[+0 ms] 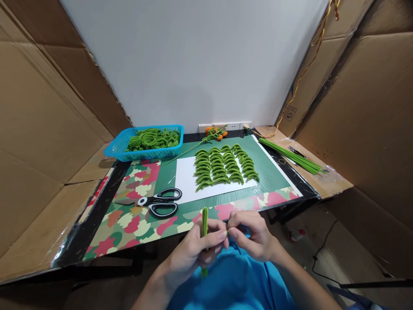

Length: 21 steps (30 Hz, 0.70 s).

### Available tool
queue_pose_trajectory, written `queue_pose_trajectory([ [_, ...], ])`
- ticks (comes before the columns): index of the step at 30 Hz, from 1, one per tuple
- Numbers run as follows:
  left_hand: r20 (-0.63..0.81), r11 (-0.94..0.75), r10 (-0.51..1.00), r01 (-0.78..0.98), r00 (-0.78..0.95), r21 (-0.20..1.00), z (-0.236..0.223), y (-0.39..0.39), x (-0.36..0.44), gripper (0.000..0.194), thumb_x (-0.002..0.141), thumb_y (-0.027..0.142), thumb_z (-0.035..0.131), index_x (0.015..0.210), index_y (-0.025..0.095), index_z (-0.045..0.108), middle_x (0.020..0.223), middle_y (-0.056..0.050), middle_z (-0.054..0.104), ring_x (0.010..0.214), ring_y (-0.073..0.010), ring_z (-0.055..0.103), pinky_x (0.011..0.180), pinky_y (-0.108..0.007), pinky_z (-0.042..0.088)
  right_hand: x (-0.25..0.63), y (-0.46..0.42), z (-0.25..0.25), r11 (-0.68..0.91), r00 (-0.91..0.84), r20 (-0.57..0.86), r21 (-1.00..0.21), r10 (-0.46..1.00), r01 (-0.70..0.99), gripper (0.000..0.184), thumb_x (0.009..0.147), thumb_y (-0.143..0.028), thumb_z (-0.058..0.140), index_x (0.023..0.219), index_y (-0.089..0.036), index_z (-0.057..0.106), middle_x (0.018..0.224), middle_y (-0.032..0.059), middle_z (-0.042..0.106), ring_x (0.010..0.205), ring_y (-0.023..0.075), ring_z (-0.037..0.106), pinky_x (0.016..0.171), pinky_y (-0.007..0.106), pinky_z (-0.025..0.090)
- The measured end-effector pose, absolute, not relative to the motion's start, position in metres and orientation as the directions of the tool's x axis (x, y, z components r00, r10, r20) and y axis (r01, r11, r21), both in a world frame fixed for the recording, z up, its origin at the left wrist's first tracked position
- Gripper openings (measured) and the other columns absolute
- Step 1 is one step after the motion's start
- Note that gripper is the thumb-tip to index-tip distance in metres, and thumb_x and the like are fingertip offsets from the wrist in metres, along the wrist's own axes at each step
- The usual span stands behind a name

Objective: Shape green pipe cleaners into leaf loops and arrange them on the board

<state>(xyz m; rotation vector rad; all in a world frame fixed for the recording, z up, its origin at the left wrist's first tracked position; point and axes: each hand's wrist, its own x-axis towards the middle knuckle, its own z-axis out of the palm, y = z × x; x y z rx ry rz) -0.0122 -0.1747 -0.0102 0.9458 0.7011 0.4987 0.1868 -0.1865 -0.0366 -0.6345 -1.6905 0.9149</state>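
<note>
My left hand (206, 243) is closed round a folded green pipe cleaner (204, 221), which stands upright and pokes out above and below the fingers. Against its fingertips, my right hand (250, 232) pinches a small greenish bit that looks like a pipe cleaner end; the fingers hide most of it. Both hands are held over my lap, just in front of the table edge. Beyond them, bent green pipe cleaner pieces (221, 165) lie in several neat columns on a white sheet (185, 183). Scissors (155, 201) with black and grey handles rest to the left, blades pointing left.
At the back left stands a blue plastic basket (145, 156) of green pieces. An orange and green pipe cleaner flower stem (213, 134) lies by the wall sockets (234, 126). Straight green pipe cleaners (290, 156) and a pen (297, 151) are on the right. Cardboard walls (364, 103) flank the table.
</note>
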Motion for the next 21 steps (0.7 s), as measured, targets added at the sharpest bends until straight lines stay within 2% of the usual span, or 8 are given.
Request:
queue_pose_trajectory([
  [3, -0.308, 0.45, 0.718, -0.079, 0.624, 0.889, -0.013, -0.178, -0.008, 0.044, 0.084, 0.057, 0.08, 0.076, 0.016, 0.067, 0.056, 0.008, 0.036, 0.04, -0.0027, 0.02, 0.039, -0.021, 0.013, 0.185, -0.19, -0.04, 0.476, -0.251, 0.47, -0.879, 0.847, -0.04, 0.033, 0.102, -0.036, 0.061, 0.073, -0.02, 0.063, 0.06, -0.001, 0.056, 0.051, 0.0112, 0.039, 0.051, 0.026, 0.031],
  [5, -0.169, 0.237, 0.825, -0.059, 0.54, 0.97, -0.013, -0.18, -0.004, 0.04, 0.089, 0.054, 0.076, 0.076, 0.017, 0.071, 0.055, 0.006, 0.038, 0.041, -0.0045, 0.025, 0.04, -0.023, 0.018, 0.182, -0.192, -0.042, 0.389, -0.194, 0.397, -0.918, 0.897, -0.079, 0.038, 0.101, -0.041, 0.064, 0.07, -0.02, 0.063, 0.058, -0.0007, 0.056, 0.049, 0.0103, 0.039, 0.048, 0.026, 0.029],
  [7, 0.062, -0.078, 0.889, 0.017, 0.454, 0.997, -0.01, -0.182, 0.0, 0.034, 0.095, 0.046, 0.071, 0.076, 0.018, 0.074, 0.058, 0.002, 0.05, 0.047, -0.0089, 0.039, 0.045, -0.025, 0.03, 0.179, -0.192, -0.042, 0.281, -0.155, 0.304, -0.947, 0.94, -0.154, 0.043, 0.1, -0.049, 0.066, 0.068, -0.019, 0.062, 0.056, -0.0014, 0.054, 0.046, 0.0095, 0.038, 0.046, 0.025, 0.028],
  [9, 0.25, -0.339, 0.867, 0.143, 0.432, 0.93, -0.006, -0.183, 0.003, 0.032, 0.1, 0.034, 0.065, 0.074, 0.019, 0.074, 0.064, -0.002, 0.058, 0.058, -0.0134, 0.05, 0.054, -0.027, 0.04, 0.178, -0.192, -0.042, 0.155, -0.162, 0.196, -0.959, 0.967, -0.237, 0.048, 0.096, -0.057, 0.069, 0.067, -0.02, 0.058, 0.051, -0.0042, 0.048, 0.043, 0.0085, 0.035, 0.043, 0.024, 0.026],
  [11, 0.39, -0.534, 0.802, 0.248, 0.453, 0.808, -0.004, -0.183, 0.003, 0.031, 0.101, 0.024, 0.06, 0.073, 0.019, 0.072, 0.064, -0.001, 0.057, 0.06, -0.0136, 0.05, 0.056, -0.028, 0.04, 0.178, -0.19, -0.042, 0.028, -0.232, 0.098, -0.957, 0.968, -0.289, 0.053, 0.092, -0.063, 0.071, 0.066, -0.021, 0.054, 0.045, -0.0074, 0.041, 0.039, 0.0074, 0.031, 0.041, 0.023, 0.024],
  [14, 0.57, -0.785, 0.614, 0.347, 0.546, 0.513, -0.01, -0.181, -0.001, 0.021, 0.097, 0.012, 0.058, 0.083, 0.018, 0.072, 0.068, 0.0, 0.057, 0.055, -0.0121, 0.049, 0.049, -0.028, 0.034, 0.184, -0.185, -0.043, -0.072, -0.327, 0.017, -0.964, 0.945, -0.257, 0.055, 0.089, -0.065, 0.074, 0.065, -0.021, 0.053, 0.046, -0.0082, 0.04, 0.04, 0.0063, 0.029, 0.041, 0.023, 0.021],
  [16, 0.555, -0.832, 0.553, 0.371, 0.622, 0.413, -0.017, -0.178, -0.004, 0.02, 0.096, 0.008, 0.056, 0.092, 0.018, 0.073, 0.072, -0.002, 0.06, 0.058, -0.0128, 0.053, 0.049, -0.028, 0.035, 0.19, -0.182, -0.041, -0.064, -0.352, 0.004, -0.981, 0.936, -0.182, 0.053, 0.088, -0.061, 0.077, 0.065, -0.019, 0.054, 0.051, -0.0077, 0.041, 0.045, 0.0061, 0.029, 0.044, 0.022, 0.021],
  [21, 0.319, -0.54, 0.803, 0.388, 0.504, 0.747, -0.023, -0.173, 0.0, 0.028, 0.104, 0.026, 0.057, 0.084, 0.018, 0.075, 0.072, -0.003, 0.063, 0.063, -0.0144, 0.056, 0.058, -0.026, 0.043, 0.202, -0.175, -0.033, 0.105, -0.324, 0.105, -0.994, 0.94, -0.015, 0.042, 0.096, -0.046, 0.068, 0.069, -0.018, 0.053, 0.063, -0.0055, 0.043, 0.058, 0.0088, 0.034, 0.052, 0.023, 0.026],
])
